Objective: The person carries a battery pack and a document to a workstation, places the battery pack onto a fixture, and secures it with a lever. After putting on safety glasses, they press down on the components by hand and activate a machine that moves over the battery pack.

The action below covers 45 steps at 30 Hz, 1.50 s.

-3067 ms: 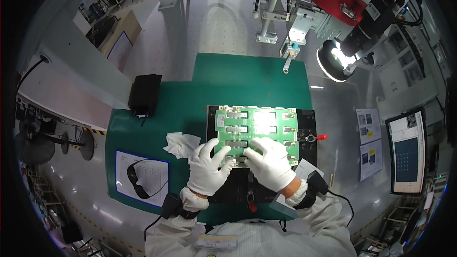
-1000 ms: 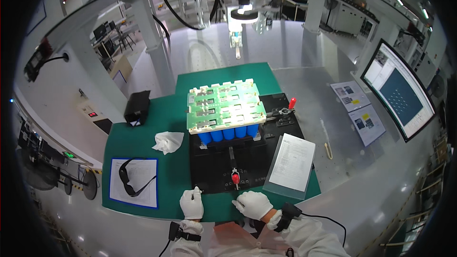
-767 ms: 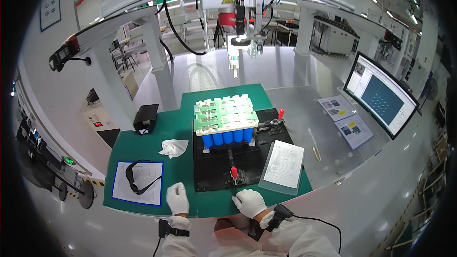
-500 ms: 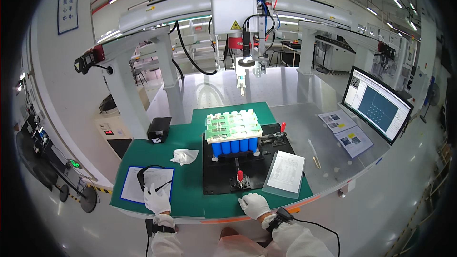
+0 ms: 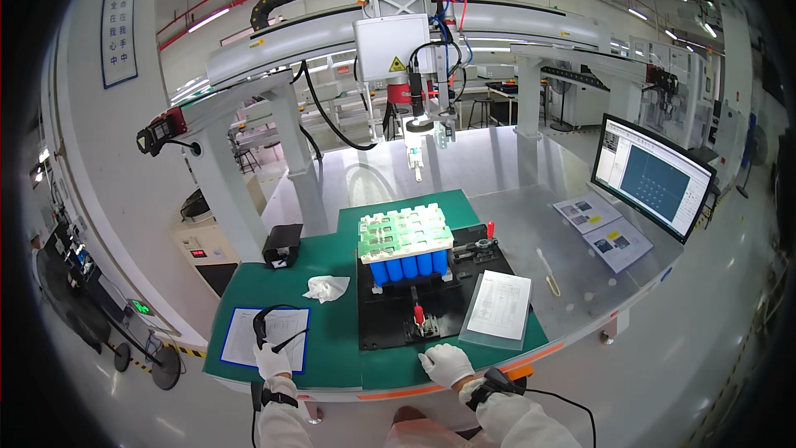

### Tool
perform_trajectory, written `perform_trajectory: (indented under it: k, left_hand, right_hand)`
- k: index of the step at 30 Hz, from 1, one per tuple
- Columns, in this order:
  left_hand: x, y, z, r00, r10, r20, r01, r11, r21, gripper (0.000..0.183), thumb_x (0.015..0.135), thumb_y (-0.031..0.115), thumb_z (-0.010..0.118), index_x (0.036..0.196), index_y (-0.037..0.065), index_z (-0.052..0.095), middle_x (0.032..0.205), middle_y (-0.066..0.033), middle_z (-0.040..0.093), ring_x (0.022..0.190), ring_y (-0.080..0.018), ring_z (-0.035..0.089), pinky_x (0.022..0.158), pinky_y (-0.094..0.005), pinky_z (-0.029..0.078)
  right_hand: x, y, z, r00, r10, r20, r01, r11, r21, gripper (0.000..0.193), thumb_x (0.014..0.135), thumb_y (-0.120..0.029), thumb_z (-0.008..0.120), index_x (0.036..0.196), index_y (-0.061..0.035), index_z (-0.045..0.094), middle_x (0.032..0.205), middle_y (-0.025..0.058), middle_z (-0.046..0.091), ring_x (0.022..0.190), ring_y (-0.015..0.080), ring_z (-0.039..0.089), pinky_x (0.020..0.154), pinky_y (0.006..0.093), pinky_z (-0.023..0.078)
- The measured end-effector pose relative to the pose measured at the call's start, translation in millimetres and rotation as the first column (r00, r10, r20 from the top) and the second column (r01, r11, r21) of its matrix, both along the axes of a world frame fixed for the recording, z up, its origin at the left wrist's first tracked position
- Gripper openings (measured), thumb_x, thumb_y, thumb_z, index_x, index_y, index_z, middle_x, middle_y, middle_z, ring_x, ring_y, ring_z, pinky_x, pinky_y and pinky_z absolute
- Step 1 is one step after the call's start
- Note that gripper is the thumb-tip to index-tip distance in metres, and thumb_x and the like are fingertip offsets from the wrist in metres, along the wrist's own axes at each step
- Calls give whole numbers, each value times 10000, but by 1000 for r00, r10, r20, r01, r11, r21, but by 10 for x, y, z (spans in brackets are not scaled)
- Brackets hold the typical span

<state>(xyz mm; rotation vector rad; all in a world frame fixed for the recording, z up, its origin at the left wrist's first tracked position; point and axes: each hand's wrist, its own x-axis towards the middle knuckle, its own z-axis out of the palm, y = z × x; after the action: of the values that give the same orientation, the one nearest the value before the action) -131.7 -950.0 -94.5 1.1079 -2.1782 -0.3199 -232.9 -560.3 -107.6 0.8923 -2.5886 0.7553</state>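
Note:
My left hand [image 5: 272,361], in a white glove, has its fingers closed on the lower end of black glasses [image 5: 260,328]. The glasses are over a blue-bordered printed sheet [image 5: 240,340]. On the front edge of the green mat [image 5: 332,357] rests my right hand [image 5: 446,364], gloved too, its fingers curled with nothing visible in them. Beyond it stands a battery pack [image 5: 406,269] of blue cylindrical cells under a pale green-and-white top. The pack sits on a black fixture plate [image 5: 385,323] with red-handled toggle clamps [image 5: 419,316].
A crumpled white cloth [image 5: 327,288] and a black box-like object [image 5: 283,245] lie on the left. Printed sheets in a clear sleeve [image 5: 497,307] are right of the fixture. Farther right are an open booklet [image 5: 604,232] and a monitor [image 5: 651,178]. A gantry head [image 5: 414,137] hangs behind the pack.
The left hand's spread fingers have closed on the glasses, and that hand has drawn slightly nearer. My right hand stays at the mat edge. The whole view has shifted a little.

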Motion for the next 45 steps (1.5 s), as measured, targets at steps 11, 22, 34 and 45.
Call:
perform_trajectory:
  k: [11,22,34,45]
  left_hand:
    - [136,1766,1163,664,-324,-674,722,514,464,170,912,121,466,858,0,572,776,-44,595,666,-82,532,620,-215,436]
    - [889,2465,1773,89,-409,-908,996,28,85,200,871,185,477,803,-3,491,844,-164,624,787,-170,582,754,-303,462]
    - [1440,2519,2341,-266,-624,-735,950,-297,-92,369,805,374,642,797,18,546,856,-226,618,701,-294,599,605,-374,467]
    - [1144,2626,2635,-593,-525,-611,803,-446,-396,402,816,432,611,815,38,532,791,-202,607,509,-222,543,446,-294,417]
  right_hand:
    - [-19,94,80,902,63,427,112,921,-372,311,905,-315,513,924,-23,620,804,138,641,736,251,615,669,338,471]
    - [1208,840,2036,854,362,373,-23,744,-668,715,867,-616,388,1098,45,530,882,58,614,753,90,563,632,228,461]
    - [1788,1282,2596,859,512,-28,-435,698,-569,357,758,-334,583,946,-31,589,752,123,606,611,331,568,567,383,447]
    - [1739,1290,2956,809,565,-163,-538,599,-594,285,809,-300,591,898,-29,574,732,113,594,633,277,574,579,377,450]
